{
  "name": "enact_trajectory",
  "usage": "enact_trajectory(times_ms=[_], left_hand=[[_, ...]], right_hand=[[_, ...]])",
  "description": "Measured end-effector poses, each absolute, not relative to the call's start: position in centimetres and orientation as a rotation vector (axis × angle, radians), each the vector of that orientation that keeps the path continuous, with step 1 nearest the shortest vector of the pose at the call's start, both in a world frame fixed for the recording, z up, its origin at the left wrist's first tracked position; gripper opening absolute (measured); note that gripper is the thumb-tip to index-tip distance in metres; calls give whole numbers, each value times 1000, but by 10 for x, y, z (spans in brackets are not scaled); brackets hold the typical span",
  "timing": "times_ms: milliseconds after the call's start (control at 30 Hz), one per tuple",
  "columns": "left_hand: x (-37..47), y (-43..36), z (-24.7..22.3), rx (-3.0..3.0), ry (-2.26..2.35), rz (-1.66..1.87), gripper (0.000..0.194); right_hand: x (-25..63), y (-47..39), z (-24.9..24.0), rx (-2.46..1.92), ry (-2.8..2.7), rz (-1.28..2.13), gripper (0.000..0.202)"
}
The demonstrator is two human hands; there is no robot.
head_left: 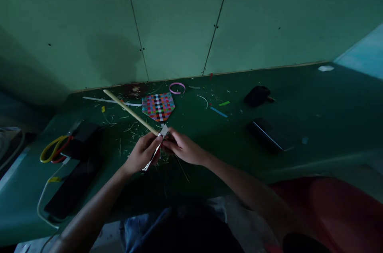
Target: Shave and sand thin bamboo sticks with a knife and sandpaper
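A pale wooden stick (128,110) slants from the upper left down to my two hands, which are close together over the table. My left hand (142,152) is closed round its lower end, the thumb pressed against a shiny white strip (164,130). My right hand (184,147) is closed, its fingers pinching the strip by the stick's end; the fingertips are partly hidden. Something reddish shows under the hands, too dark to name. Just beyond lies a flat woven piece (158,106) of many-coloured strips, pointed toward me.
The green table (227,137) meets a green panel wall. Yellow and red-handled scissors (55,150), dark boxy objects and a pale cable (38,205) lie at left. A pink ring (177,88), a blue strip (219,112) and scraps lie beyond. At right are a black item (257,96) and a dark phone-like object (267,135).
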State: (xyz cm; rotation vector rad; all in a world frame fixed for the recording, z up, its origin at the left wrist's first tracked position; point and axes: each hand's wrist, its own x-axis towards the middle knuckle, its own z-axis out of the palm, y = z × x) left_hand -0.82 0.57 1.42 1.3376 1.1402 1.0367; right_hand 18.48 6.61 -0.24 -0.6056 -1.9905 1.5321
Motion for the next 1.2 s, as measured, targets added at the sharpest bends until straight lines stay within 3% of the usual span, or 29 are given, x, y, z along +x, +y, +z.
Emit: enact_trajectory(times_ms=[167,533,867,1200], left_hand=[[-9,7,11,1239,1190,1133,37],[-9,4,8,1336,1190,828,50],[-9,0,10,1424,1214,837,53],[-5,-2,8,1612,1292,912,49]], right_hand=[[180,66,-1,-687,-1817,1608,23],[191,61,10,-612,-1599,1990,42],[186,55,6,-671,-1633,1755,26],[185,51,5,-710,-1662,1570,28]])
